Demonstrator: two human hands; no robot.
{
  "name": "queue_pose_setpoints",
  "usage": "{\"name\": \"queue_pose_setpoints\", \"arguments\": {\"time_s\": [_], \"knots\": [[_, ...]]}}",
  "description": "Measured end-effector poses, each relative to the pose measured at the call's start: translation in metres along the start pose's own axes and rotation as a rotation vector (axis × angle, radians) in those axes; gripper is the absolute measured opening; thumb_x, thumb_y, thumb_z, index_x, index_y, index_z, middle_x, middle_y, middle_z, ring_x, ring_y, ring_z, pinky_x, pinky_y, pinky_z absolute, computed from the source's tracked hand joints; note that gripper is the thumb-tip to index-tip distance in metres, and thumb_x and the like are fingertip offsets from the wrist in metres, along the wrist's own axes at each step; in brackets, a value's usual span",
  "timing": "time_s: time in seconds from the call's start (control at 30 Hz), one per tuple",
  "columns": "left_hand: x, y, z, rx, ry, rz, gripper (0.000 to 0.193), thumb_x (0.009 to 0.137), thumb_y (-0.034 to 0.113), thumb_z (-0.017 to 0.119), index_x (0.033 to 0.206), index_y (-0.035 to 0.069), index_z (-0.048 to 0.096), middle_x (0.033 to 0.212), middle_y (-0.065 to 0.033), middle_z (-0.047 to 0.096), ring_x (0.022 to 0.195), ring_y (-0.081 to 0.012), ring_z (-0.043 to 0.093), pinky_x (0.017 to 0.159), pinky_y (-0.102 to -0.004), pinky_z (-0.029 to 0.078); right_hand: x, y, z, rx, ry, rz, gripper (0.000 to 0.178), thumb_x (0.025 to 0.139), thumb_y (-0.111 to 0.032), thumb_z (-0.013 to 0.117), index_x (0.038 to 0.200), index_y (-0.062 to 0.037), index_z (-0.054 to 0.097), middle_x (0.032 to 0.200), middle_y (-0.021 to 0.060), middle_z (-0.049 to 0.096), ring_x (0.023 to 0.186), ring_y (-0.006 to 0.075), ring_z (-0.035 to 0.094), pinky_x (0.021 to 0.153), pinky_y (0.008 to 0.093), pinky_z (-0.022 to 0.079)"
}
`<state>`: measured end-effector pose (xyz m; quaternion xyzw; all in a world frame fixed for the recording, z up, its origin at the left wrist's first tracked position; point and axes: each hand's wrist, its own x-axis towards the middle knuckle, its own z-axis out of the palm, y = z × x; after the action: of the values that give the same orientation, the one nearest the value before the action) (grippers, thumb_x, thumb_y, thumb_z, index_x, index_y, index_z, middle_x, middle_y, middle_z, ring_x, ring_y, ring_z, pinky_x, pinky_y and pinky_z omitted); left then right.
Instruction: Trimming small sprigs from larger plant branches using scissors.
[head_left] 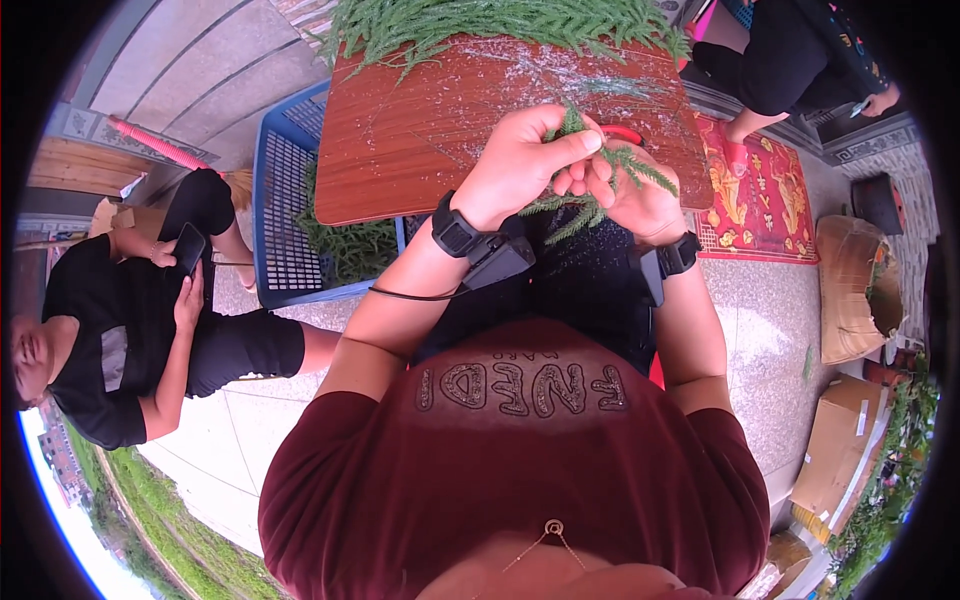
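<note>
Nearest the camera, a thin gold necklace (pixel 554 528) hangs over a dark red shirt (pixel 520 460). Beyond it, I watch from afar as the left hand (pixel 535 160) and right hand (pixel 645 205) meet over the near edge of the brown table (pixel 400 160), with the green sprigs (pixel 630 165) between them. The left thumb is pressed against the fingers, clamped on a stem; the right fingers are curled close beneath, but I can't tell how firmly they grip.

What worries me is the thin foliage: squeezing or twisting too hard could snap a stem, while a loose pinch could drop a piece into the lap below. A red, loop-shaped thing (pixel 622 133) shows just behind the fingers; I can't make out whether it is held, and knocking it could crush a tip. The black cable (pixel 405 294) bowing off the left forearm could snag on the blue crate (pixel 290 293) if that arm swings outward.
</note>
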<state>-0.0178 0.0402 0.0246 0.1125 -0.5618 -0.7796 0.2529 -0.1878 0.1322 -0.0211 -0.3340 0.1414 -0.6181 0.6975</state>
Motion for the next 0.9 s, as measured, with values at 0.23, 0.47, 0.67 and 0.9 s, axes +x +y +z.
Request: {"name": "queue_pose_setpoints", "arguments": {"time_s": [0.23, 0.47, 0.67, 0.9], "knots": [[-0.001, 0.005, -0.008, 0.286, -0.024, -0.03, 0.015, 0.094, 0.015, 0.061, 0.096, 0.001, 0.065, 0.067, -0.0014, 0.059, 0.055, -0.0067, 0.054, 0.047, -0.0198, 0.04, 0.003, 0.0, 0.027, -0.267, 0.3, 0.039, 0.014, 0.087, -0.014, 0.062, 0.09, -0.0006, 0.063, 0.084, 0.0055, 0.064, 0.073, 0.019, 0.06, 0.07, 0.0289, 0.046], [0.006, -0.021, -0.01, 0.551, 0.219, 0.206, 0.015, 0.089, 0.014, 0.066, 0.085, 0.0, 0.067, 0.073, -0.0017, 0.06, 0.057, -0.0069, 0.056, 0.044, -0.0202, 0.04, 0.008, 0.001, 0.024, -1.597, 0.436, -0.521, 0.006, 0.08, -0.004, 0.07, 0.077, -0.0055, 0.064, 0.084, 0.003, 0.066, 0.068, 0.0166, 0.061, 0.058, 0.0254, 0.046], [0.003, -0.012, 0.008, 0.336, 0.333, 0.178, 0.01, 0.087, 0.007, 0.066, 0.087, -0.003, 0.067, 0.083, -0.0041, 0.06, 0.06, -0.0095, 0.059, 0.049, -0.0226, 0.047, 0.01, 0.016, 0.026, -1.784, 0.618, -0.714, 0.003, 0.083, -0.003, 0.068, 0.081, -0.0055, 0.068, 0.089, 0.0035, 0.068, 0.07, 0.0158, 0.062, 0.063, 0.0227, 0.047], [0.005, -0.014, 0.002, 0.369, 0.321, 0.415, 0.006, 0.087, 0.002, 0.064, 0.09, -0.003, 0.067, 0.085, -0.0056, 0.061, 0.063, -0.0113, 0.061, 0.053, -0.023, 0.05, 0.015, 0.004, 0.04, -0.404, 0.622, -0.141, 0.019, 0.09, -0.018, 0.064, 0.092, -0.0006, 0.069, 0.082, 0.003, 0.066, 0.085, 0.0144, 0.062, 0.085, 0.0302, 0.045]]}}
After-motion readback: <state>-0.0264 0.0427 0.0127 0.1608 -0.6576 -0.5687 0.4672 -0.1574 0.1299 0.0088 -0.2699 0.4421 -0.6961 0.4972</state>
